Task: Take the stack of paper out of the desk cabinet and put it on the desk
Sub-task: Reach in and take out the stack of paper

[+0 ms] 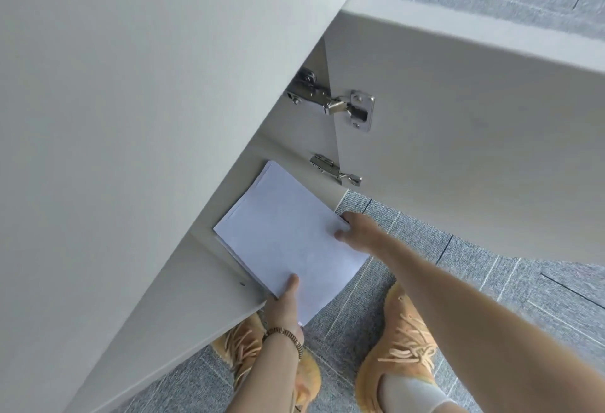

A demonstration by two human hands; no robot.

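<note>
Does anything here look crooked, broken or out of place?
Only slightly: the stack of paper is fanned, its sheet edges stepped along the left side instead of flush. Both hands grip it, left hand and right hand. Nothing looks damaged.

- Readable text, labels, brands, numbers, signs: none found.
- Stack of paper: top sheet blank white, no print or writing to be made out.
- Cabinet door, right of the stack of paper: plain pale face, no label or sticker.
- Hinges, just above the stack of paper: bare metal; any stamped marks too small to read.
- Shoes, below the stack of paper: tan, no legible brand.
- Bracelet, at the wrist under the stack of paper: plain beads, no lettering.
</note>
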